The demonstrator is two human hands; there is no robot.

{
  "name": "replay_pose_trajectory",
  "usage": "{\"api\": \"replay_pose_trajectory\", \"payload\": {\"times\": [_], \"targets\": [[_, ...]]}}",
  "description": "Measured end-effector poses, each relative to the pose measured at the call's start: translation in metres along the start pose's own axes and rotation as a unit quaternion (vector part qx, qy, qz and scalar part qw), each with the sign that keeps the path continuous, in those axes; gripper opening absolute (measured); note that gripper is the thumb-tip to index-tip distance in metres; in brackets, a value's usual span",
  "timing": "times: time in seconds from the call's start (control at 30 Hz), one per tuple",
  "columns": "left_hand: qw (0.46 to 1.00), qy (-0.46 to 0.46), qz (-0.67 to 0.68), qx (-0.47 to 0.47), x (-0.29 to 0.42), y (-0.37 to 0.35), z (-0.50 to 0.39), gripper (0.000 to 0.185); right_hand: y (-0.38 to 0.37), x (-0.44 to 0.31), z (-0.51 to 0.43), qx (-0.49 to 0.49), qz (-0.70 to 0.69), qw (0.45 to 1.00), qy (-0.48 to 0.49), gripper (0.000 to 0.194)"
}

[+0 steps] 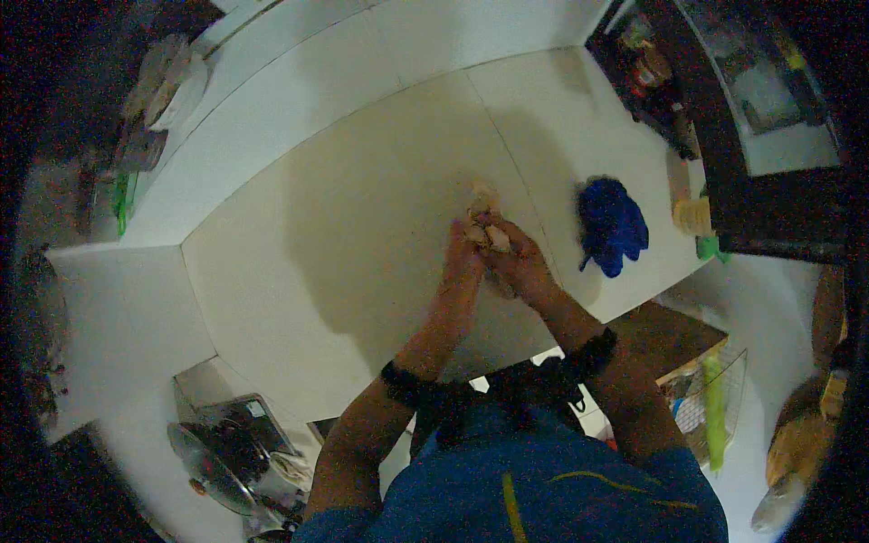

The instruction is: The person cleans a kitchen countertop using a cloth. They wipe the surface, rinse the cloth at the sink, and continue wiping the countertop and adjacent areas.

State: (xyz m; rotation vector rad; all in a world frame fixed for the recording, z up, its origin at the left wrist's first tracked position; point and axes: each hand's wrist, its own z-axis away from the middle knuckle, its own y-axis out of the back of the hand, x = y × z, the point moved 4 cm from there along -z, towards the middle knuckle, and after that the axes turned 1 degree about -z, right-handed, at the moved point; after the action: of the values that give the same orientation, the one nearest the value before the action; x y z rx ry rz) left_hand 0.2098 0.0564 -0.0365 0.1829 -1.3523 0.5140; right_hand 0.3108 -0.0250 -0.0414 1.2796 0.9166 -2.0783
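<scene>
My left hand [467,250] and my right hand [523,259] meet over the beige countertop [271,203]. Between the fingers of both is a small pale, lumpy thing [499,239], too blurred to name surely. Just beyond the fingertips lies another pale lump [483,193]; whether my fingers touch it I cannot tell. To the right of my right hand is a dark blue bunched item [612,225] with finger-like ends, which looks like a glove.
A gas stove with a lidded pan [210,468] stands at lower left. At right are a dark-framed cabinet [767,197] and a wire basket [719,407] holding a long green vegetable. Plastic bags [163,88] lie at upper left. A tiled wall [380,47] borders the counter.
</scene>
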Motion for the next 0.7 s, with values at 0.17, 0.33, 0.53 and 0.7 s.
{"api": "replay_pose_trajectory", "payload": {"times": [0.17, 0.33, 0.53, 0.7], "targets": [[0.941, -0.013, 0.069, 0.33, -0.048, 0.13, 0.121, 0.061, 0.064, -0.069, -0.079, 0.009, 0.145, 0.955, 0.259, 0.053], [0.633, 0.125, -0.379, 0.664, -0.094, 0.211, 0.287, 0.033, 0.122, -0.067, -0.138, 0.133, 0.59, 0.769, 0.207, 0.037], [0.686, 0.296, -0.109, 0.656, -0.162, 0.218, 0.31, 0.037, 0.008, -0.002, -0.125, 0.075, 0.602, 0.707, 0.363, 0.039], [0.509, 0.53, -0.524, 0.431, -0.16, 0.231, 0.29, 0.051, -0.123, 0.08, -0.033, -0.355, 0.069, 0.896, 0.257, 0.024]]}}
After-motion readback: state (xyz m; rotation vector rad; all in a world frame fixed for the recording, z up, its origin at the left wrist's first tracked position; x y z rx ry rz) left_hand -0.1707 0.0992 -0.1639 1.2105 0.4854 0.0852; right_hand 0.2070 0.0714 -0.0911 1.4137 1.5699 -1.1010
